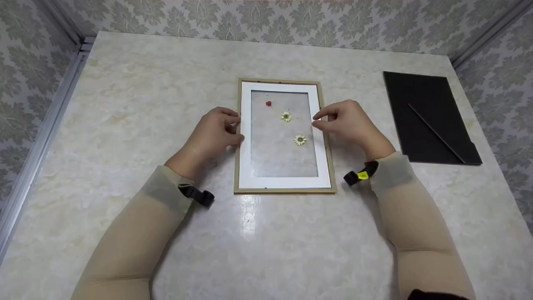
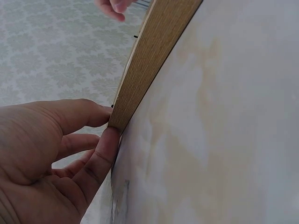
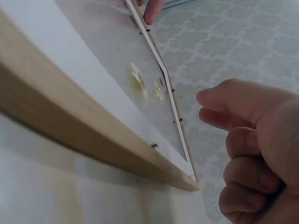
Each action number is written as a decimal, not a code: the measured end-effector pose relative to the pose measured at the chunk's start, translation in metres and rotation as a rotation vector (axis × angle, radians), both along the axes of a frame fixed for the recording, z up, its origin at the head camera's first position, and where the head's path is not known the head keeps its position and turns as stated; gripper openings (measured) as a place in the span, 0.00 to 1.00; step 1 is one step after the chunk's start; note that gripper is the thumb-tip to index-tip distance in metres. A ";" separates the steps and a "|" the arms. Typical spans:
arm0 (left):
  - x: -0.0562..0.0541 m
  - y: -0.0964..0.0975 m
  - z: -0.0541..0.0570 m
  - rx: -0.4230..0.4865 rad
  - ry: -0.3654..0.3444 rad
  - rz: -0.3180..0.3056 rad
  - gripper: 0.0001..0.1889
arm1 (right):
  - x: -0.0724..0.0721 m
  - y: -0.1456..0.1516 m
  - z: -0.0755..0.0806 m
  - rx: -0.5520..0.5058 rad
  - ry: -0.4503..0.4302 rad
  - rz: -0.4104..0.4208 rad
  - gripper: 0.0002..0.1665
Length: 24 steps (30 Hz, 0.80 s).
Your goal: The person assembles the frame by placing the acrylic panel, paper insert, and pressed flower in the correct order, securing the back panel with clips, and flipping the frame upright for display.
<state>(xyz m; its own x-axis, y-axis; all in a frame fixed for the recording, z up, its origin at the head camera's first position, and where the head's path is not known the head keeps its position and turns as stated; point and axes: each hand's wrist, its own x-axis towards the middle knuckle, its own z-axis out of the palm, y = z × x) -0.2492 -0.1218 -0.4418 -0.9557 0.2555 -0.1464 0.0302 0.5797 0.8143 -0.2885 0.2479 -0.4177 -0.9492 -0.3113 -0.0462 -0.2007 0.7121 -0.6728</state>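
A light wooden picture frame [image 1: 285,191] lies face down or open-backed on the table, with small dark tabs along its inner edge. Inside it are a white mat [image 1: 245,137] and a clear pane [image 1: 275,158]. Two white pressed flowers [image 1: 300,140] and a small red flower [image 1: 268,103] lie within the opening. My left hand [image 1: 214,130] pinches the frame's left side between thumb and finger, as the left wrist view shows. Above the right side hovers my right hand [image 1: 347,121], thumb and index tips slightly apart, other fingers curled [image 3: 243,170]. Nothing shows between those tips.
On the right of the marbled table [image 1: 125,104] lies a black backing board [image 1: 420,87] with a narrow stand leg [image 1: 435,132] set slantwise on it. Patterned wallpaper [image 1: 258,16] rises beyond the table's far edge. Black camera straps [image 1: 202,197] circle both wrists.
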 end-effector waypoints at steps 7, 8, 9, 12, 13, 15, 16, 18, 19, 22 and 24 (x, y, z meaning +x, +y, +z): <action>0.000 0.000 -0.001 0.016 -0.003 0.003 0.31 | -0.016 0.030 0.000 -0.153 0.031 -0.134 0.15; 0.000 0.000 -0.001 0.016 -0.002 0.002 0.31 | -0.018 0.034 0.001 -0.175 0.032 -0.157 0.16; 0.000 0.000 -0.001 0.015 -0.001 0.001 0.31 | -0.019 0.038 0.000 -0.194 0.032 -0.179 0.16; 0.000 0.000 -0.001 0.006 0.003 0.002 0.31 | -0.023 0.049 0.000 -0.257 0.031 -0.248 0.15; 0.000 0.000 -0.001 0.002 0.004 0.003 0.30 | -0.025 0.052 0.000 -0.276 0.031 -0.271 0.15; 0.000 0.001 -0.001 -0.004 0.006 0.005 0.30 | -0.027 0.061 0.000 -0.315 0.031 -0.314 0.13; 0.000 0.001 -0.001 -0.007 0.006 0.006 0.30 | -0.028 0.065 0.000 -0.329 0.034 -0.335 0.12; 0.000 0.001 -0.001 -0.012 0.009 0.007 0.29 | -0.031 0.072 -0.001 -0.346 0.038 -0.371 0.12; 0.000 0.001 -0.001 -0.012 0.009 0.007 0.29 | -0.031 0.076 -0.002 -0.348 0.037 -0.391 0.12; 0.000 0.001 -0.001 -0.016 0.012 0.007 0.29 | -0.034 0.085 -0.003 -0.310 0.003 -0.456 0.12; 0.000 0.001 -0.001 -0.017 0.014 0.006 0.29 | -0.035 0.089 -0.004 -0.280 -0.036 -0.494 0.12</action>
